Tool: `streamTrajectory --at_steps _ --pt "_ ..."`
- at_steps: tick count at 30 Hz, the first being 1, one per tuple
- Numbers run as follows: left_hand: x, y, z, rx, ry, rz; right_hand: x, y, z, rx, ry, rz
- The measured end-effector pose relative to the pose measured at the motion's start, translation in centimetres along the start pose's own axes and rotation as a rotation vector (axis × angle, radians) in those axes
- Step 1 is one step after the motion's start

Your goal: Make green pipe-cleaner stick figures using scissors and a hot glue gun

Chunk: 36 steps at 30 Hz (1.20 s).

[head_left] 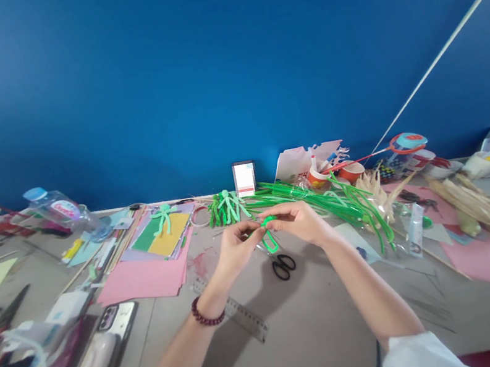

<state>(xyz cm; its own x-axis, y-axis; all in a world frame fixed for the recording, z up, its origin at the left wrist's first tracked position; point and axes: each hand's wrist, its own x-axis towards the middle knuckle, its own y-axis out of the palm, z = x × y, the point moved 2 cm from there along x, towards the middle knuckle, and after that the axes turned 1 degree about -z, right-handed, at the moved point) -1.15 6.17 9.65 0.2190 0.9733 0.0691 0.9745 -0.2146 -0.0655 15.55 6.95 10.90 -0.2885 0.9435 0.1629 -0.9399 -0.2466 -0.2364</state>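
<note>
Between my two hands is a bent green pipe cleaner, coiled at its top and hanging down in a narrow loop. My left hand pinches it from the left, thumb against fingers. From the right, my right hand grips the coiled part with thumb and forefinger. Black-handled scissors lie on the table just below the loop. A clear ruler rests under my left wrist. Beyond my hands, light and dark green pipe-cleaner figures stand near the wall, beside a long bundle of green pipe cleaners.
A phone with a lit screen leans on the blue wall. To the left are pink paper, a plastic bottle and a phone with a white mouse on it. Paper cups and dried husks lie to the right.
</note>
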Motion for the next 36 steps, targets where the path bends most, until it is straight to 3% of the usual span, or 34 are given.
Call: streamTrajectory --at_steps 10,17,27,36 --pt "0.2 -0.1 0.5 -0.002 -0.033 0.045 -0.1 0.1 0.2 -0.058 0.031 -0.067" --pt "0.2 -0.2 0.4 0.022 -0.05 0.012 0.2 -0.4 0.3 0.086 0.091 0.026" --pt "-1.0 0.2 -0.8 0.482 0.428 -0.155 -0.3 0.3 -0.2 -0.044 0.068 -0.05" --pt "-1.5 0.2 -1.5 0.58 0.487 -0.161 -0.3 0.3 0.4 0.023 0.128 -0.1"
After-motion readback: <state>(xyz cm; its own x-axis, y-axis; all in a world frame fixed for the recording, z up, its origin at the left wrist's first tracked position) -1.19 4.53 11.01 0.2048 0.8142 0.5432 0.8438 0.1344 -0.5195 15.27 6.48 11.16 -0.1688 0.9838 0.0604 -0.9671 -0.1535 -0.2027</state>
